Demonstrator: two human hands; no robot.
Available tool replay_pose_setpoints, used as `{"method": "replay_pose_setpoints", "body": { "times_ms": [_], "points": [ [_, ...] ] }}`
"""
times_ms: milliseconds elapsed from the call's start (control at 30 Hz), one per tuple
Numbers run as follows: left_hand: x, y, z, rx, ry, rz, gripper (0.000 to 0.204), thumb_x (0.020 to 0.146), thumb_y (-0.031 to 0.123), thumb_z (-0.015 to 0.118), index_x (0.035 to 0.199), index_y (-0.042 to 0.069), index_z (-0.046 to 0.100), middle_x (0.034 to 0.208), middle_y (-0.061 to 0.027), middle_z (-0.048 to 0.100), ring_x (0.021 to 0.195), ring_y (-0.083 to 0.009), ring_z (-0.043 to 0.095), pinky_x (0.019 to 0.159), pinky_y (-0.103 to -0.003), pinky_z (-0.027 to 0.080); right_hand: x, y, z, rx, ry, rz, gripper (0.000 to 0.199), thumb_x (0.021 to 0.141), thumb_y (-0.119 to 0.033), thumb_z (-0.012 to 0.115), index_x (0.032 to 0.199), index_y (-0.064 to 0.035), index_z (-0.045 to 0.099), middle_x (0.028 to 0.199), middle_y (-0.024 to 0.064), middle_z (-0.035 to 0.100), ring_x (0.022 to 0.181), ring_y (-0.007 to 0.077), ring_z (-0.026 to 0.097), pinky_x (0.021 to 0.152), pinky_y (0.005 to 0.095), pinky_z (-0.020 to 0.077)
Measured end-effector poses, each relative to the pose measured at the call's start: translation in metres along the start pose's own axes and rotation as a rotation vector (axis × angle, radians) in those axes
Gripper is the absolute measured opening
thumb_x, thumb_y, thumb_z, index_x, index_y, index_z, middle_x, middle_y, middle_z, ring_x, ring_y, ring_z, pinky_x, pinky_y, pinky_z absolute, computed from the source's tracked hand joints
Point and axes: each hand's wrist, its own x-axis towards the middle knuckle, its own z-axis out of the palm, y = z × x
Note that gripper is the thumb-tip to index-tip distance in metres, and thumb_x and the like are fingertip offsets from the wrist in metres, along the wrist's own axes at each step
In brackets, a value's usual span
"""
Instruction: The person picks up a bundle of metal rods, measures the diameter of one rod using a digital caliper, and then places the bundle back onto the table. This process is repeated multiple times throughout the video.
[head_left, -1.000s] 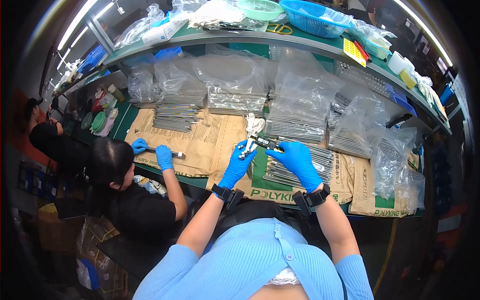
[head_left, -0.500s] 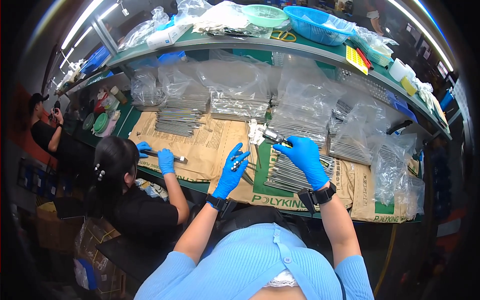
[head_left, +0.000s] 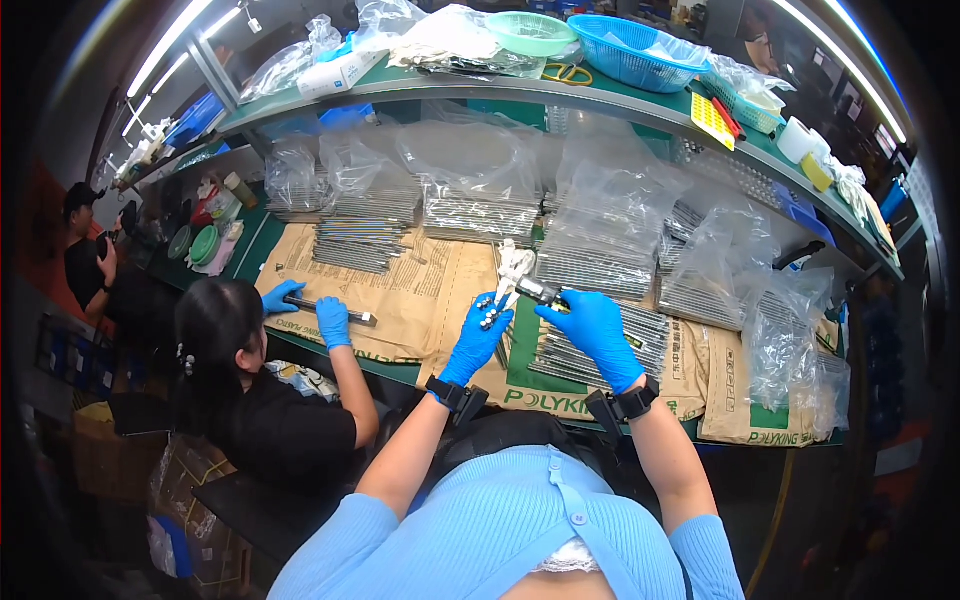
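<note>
My left hand (head_left: 474, 346), in a blue glove, is closed around several thin metal rods (head_left: 488, 318); their bright ends poke up between the fingers. In my gloved right hand (head_left: 598, 338) is a digital caliper (head_left: 540, 291). The caliper's jaws reach left to the rods; whether they touch cannot be made out. Just beyond the jaws lies a crumpled white cloth or glove (head_left: 515, 260). Under and beside my right hand, a row of steel rods (head_left: 570, 362) rests on brown paper sacking (head_left: 460, 265).
Plastic-covered rod bundles (head_left: 480, 215) line the back of the bench. Above them runs a shelf (head_left: 450, 88) with a blue basket (head_left: 635, 55) and scissors (head_left: 567, 74). At left, a co-worker's gloved hands (head_left: 333, 322) hold a dark bar; another person (head_left: 88, 250) stands farther off.
My two hands have come closer together. The left moved right and slightly away from me, the right moved left, bringing the caliper's jaws up to the rods.
</note>
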Motion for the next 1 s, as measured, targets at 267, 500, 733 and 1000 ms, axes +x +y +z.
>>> {"method": "replay_pose_setpoints", "body": {
  "times_ms": [267,500,733,1000],
  "points": [
    [-0.004,0.005,0.008,0.074,0.034,0.034,0.032,0.083,0.009,0.061,0.11,0.001,0.046,0.095,-0.0045,0.055,0.083,-0.0097,0.053,0.072,-0.024,0.045,-0.014,-0.001,0.0,0.012,-0.045,0.015,0.049,0.074,-0.054,0.061,0.068,-0.0048,0.062,0.053,0.0126,0.056,0.051,0.0273,0.058,0.045,0.0357,0.0446],
    [-0.001,0.0,-0.001,0.24,-0.071,0.16,0.031,0.082,0.01,0.063,0.108,0.0,0.047,0.095,-0.0055,0.054,0.085,-0.0121,0.054,0.075,-0.025,0.045,-0.019,-0.002,-0.001,0.026,-0.05,0.026,0.048,0.073,-0.053,0.064,0.066,-0.0051,0.062,0.05,0.0104,0.053,0.045,0.0237,0.053,0.042,0.0332,0.0402],
    [-0.019,0.003,0.007,0.1,0.009,0.118,0.024,0.084,0.012,0.06,0.103,0.0,0.053,0.1,-0.0079,0.051,0.094,-0.0181,0.052,0.084,-0.028,0.042,-0.016,0.005,-0.015,0.059,-0.076,0.088,0.05,0.072,-0.054,0.064,0.065,-0.0047,0.062,0.051,0.0101,0.053,0.044,0.0226,0.053,0.042,0.0326,0.04],
    [-0.025,0.001,-0.005,0.259,-0.043,0.258,0.028,0.088,0.013,0.054,0.113,0.002,0.054,0.123,-0.0123,0.039,0.113,-0.0217,0.041,0.095,-0.031,0.036,0.005,0.005,-0.034,-0.005,-0.042,0.103,0.052,0.072,-0.056,0.062,0.066,-0.0046,0.062,0.052,0.0128,0.056,0.05,0.0279,0.058,0.046,0.0363,0.0456]
  ]
}}
